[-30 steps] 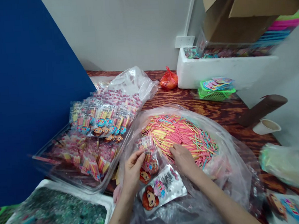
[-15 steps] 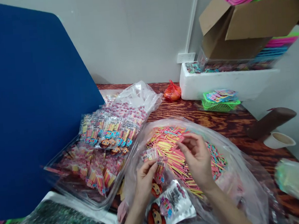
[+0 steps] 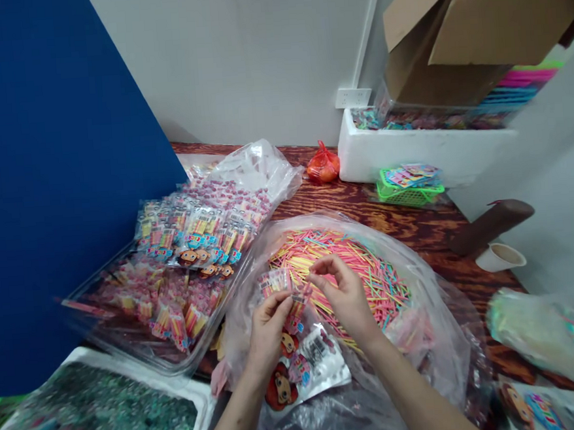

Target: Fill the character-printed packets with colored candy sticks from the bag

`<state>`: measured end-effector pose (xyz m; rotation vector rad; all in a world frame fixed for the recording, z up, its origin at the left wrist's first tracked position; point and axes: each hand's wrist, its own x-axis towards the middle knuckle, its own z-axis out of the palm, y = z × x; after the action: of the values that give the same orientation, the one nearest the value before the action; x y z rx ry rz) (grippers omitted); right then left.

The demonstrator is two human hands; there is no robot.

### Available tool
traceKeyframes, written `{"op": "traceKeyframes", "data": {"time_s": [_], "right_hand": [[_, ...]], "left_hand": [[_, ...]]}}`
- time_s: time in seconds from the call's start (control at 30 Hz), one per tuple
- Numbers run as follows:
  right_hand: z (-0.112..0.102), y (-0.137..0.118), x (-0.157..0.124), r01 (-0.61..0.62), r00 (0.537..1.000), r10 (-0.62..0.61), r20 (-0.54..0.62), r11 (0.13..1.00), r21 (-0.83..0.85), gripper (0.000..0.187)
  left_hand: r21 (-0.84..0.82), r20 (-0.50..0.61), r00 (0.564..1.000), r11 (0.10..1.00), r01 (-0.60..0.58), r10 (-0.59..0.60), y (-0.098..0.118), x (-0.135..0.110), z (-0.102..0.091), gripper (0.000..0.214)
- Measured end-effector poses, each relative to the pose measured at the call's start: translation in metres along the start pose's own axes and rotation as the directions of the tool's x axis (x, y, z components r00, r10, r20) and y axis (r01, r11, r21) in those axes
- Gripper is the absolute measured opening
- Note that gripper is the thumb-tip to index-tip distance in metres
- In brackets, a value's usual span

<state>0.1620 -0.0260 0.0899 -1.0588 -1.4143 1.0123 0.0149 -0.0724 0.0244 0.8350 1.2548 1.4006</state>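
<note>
My left hand (image 3: 269, 321) is closed, thumb against fingers, on a small clear printed packet (image 3: 274, 281). My right hand (image 3: 344, 296) is pinched just to the right of it; what its fingertips hold is too small to make out. Beneath both hands, thin pink, yellow and blue sticks (image 3: 359, 262) lie heaped in a big clear plastic bag (image 3: 436, 309). A silver pouch with a cartoon face (image 3: 321, 363) rests on the bag's near side, below my hands.
On the left, a clear tray (image 3: 179, 366) holds filled stick packets (image 3: 170, 308), with flat packets (image 3: 199, 227) on top. A white foam box (image 3: 202, 404) stands nearer. Behind are a red bag (image 3: 323, 163), a green basket (image 3: 408, 193) and another foam box (image 3: 410, 151). A paper cup (image 3: 499, 258) stands right.
My right hand has come left and closer to my left hand, which still grips the packet. The camera view has shifted, bringing another printed pouch into the lower right.
</note>
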Motion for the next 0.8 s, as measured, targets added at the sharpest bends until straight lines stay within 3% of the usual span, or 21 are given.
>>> {"op": "traceKeyframes", "data": {"time_s": [0.1, 0.2, 0.27, 0.33, 0.4, 0.47, 0.53, 0.63, 0.7, 0.8], "right_hand": [[0.002, -0.001, 0.004, -0.037, 0.999, 0.037, 0.0, 0.998, 0.057, 0.01], [0.001, -0.006, 0.007, 0.066, 0.978, -0.032, 0.205, 0.985, -0.159, 0.011], [-0.006, -0.006, 0.01, 0.126, 0.945, -0.053, 0.322, 0.97, -0.21, 0.016], [-0.016, 0.003, 0.016, 0.111, 0.944, -0.037, 0.327, 0.972, -0.209, 0.021], [-0.025, 0.022, 0.02, 0.063, 0.96, 0.028, 0.277, 0.948, -0.312, 0.023], [-0.029, 0.046, 0.018, 0.062, 0.957, 0.117, 0.267, 0.814, -0.577, 0.02], [-0.027, 0.067, 0.009, 0.131, 0.935, 0.196, 0.295, 0.582, -0.803, 0.017], [-0.019, 0.085, -0.009, 0.235, 0.916, 0.252, 0.313, 0.296, -0.926, 0.012], [-0.013, 0.088, -0.018, 0.269, 0.917, 0.246, 0.314, 0.199, -0.942, 0.013], [-0.005, 0.088, -0.022, 0.295, 0.914, 0.251, 0.318, 0.123, -0.947, 0.017]], "left_hand": [[0.007, 0.002, 1.0, 1.0, -0.016, 0.016, 0.002, 0.0, -0.001, 0.022], [-0.015, 0.003, 1.0, 0.999, -0.031, 0.031, 0.009, 0.001, 0.002, 0.021], [-0.061, -0.012, 1.0, 0.998, -0.023, 0.022, 0.012, 0.002, 0.002, 0.02], [-0.111, -0.067, 0.998, 0.994, -0.014, 0.007, 0.013, 0.005, 0.0, 0.022], [-0.115, -0.164, 0.986, 0.992, -0.044, 0.025, 0.008, 0.011, -0.005, 0.024], [-0.07, -0.272, 0.96, 0.994, -0.082, 0.06, -0.002, 0.02, -0.013, 0.024], [-0.016, -0.35, 0.934, 0.996, -0.085, 0.074, -0.015, 0.03, -0.022, 0.025], [0.026, -0.37, 0.925, 0.997, -0.079, 0.083, -0.032, 0.04, -0.031, 0.032], [0.042, -0.358, 0.929, 0.996, -0.082, 0.092, -0.038, 0.041, -0.032, 0.041], [0.061, -0.366, 0.927, 0.996, -0.068, 0.086, -0.04, 0.036, -0.027, 0.051]]}}
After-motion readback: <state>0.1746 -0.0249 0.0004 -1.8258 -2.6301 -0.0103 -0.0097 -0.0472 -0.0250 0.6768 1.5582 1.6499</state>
